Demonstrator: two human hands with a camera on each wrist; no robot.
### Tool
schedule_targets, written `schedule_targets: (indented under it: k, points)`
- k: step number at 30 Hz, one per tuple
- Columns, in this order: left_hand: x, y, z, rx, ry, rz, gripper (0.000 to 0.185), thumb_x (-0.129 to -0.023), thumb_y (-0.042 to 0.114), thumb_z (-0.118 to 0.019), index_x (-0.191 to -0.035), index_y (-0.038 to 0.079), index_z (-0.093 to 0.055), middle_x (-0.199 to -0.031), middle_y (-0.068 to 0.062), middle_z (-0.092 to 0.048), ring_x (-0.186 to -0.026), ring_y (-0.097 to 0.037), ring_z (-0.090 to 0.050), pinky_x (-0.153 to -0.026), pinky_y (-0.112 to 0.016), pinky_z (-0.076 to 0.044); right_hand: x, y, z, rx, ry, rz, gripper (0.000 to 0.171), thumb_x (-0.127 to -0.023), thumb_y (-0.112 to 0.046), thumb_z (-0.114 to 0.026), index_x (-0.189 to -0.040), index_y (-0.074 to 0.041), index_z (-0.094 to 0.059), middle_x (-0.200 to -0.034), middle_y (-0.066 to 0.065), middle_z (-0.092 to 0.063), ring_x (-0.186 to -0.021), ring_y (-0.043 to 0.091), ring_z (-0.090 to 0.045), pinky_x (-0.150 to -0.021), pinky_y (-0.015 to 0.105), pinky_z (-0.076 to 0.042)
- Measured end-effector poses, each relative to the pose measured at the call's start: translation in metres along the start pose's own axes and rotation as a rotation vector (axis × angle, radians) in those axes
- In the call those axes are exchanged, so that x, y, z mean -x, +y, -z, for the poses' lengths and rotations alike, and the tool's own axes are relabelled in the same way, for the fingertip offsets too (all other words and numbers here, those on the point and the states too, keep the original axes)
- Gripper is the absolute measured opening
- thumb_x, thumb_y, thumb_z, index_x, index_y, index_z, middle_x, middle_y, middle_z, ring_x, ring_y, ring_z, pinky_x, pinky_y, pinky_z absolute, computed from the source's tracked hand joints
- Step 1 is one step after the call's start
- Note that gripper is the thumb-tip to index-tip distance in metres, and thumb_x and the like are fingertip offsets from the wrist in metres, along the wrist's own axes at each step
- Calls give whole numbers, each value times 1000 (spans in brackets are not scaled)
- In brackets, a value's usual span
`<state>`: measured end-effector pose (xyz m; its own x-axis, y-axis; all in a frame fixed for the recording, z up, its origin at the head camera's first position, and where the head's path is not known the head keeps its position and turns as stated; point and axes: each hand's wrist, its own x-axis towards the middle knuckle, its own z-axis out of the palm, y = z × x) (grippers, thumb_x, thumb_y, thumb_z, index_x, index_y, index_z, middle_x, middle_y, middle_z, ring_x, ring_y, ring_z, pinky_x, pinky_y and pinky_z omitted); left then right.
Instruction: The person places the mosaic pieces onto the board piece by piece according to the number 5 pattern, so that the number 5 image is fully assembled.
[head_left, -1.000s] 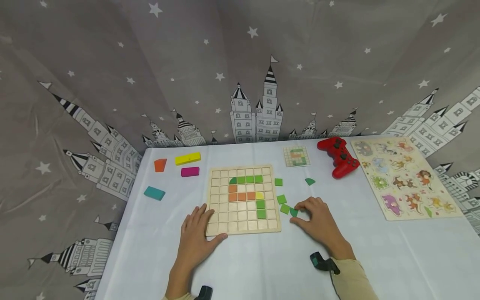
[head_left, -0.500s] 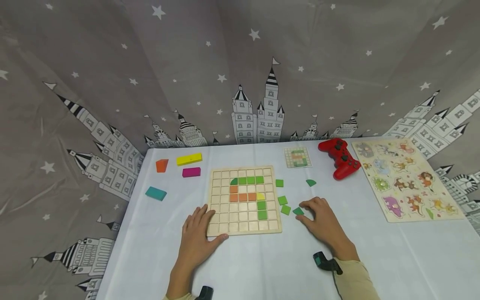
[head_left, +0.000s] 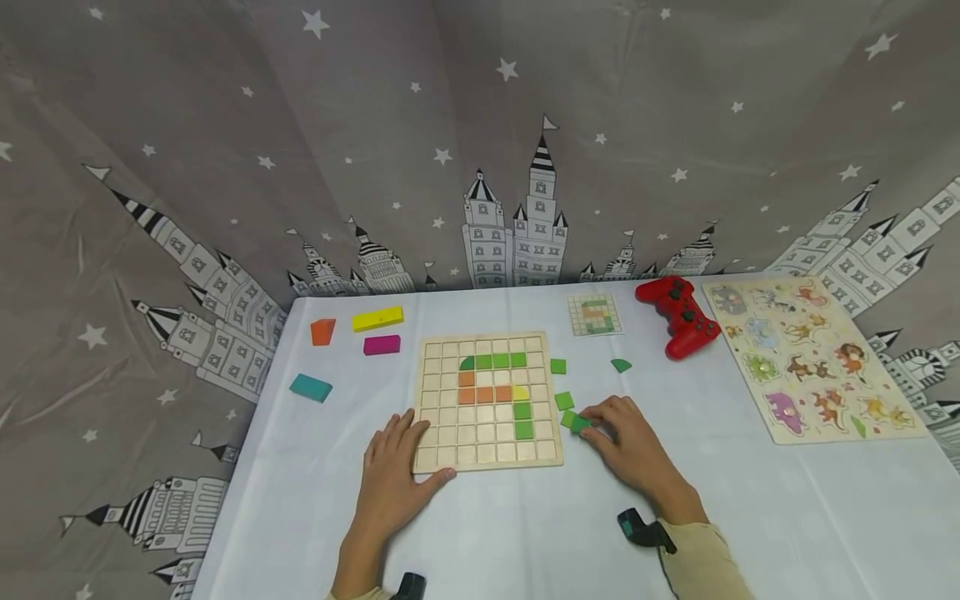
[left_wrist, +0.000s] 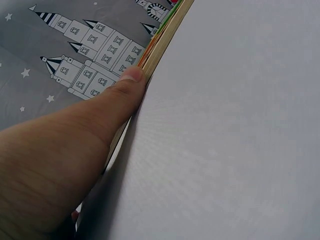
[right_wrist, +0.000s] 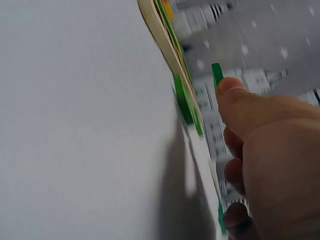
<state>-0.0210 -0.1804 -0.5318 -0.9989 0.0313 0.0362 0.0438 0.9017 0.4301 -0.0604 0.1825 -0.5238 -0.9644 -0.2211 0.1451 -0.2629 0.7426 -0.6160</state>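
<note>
My right hand [head_left: 632, 443] has moved a little left since half a second ago, carrying the dark green piece [head_left: 581, 424] to the nearest loose green square; I can't tell if the two touch. At far left lie a teal block [head_left: 311, 387], an orange block [head_left: 322, 332], a yellow block [head_left: 377, 318] and a magenta block [head_left: 382, 344]. My left hand [head_left: 393, 471] is spread at the near left corner of the wooden board [head_left: 485, 431], thumb against its near edge. Green, orange and one yellow tile sit on the board. Just right of it lie three loose green squares [head_left: 564, 401], then the dark green piece, pinched between my right thumb and fingers. Beyond are a pattern card [head_left: 594, 314], a rounded green piece [head_left: 620, 365], a red game controller [head_left: 678, 318] and an animal puzzle [head_left: 813, 354].
</note>
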Motion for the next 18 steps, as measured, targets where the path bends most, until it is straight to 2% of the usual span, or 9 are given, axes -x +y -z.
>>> schedule_targets:
  k: [7, 11, 18]
  points:
    - [0, -1, 0, 10, -6, 3, 87, -78, 64, -77, -146, 17, -52, -164, -13, -37, -155, -37, -23, -123, -65, -17, 0, -22, -18, -23, -50, 161, 20, -89, -22, -79, -108, -19, -74, -97, -14, -61, -93, 4, -47, -82, 29, -49]
    - [0, -1, 1, 18, -18, 9, 89, -78, 66, -76, -147, 17, -51, -164, -13, -36, -156, -37, -23, -124, -64, -17, -2, -34, -26, 21, -65, 228, 18, -90, -26, -78, -106, -21, -75, -100, -13, -63, -94, 5, -48, -84, 30, -47]
    - [0, -2, 0, 14, 3, -5, 89, -78, 66, -76, -146, 15, -52, -163, -14, -37, -154, -38, -25, -123, -65, -18, -6, -47, -36, 109, -79, 293, 15, -93, -31, -74, -105, -23, -76, -98, -11, -64, -93, 8, -50, -81, 30, -43]
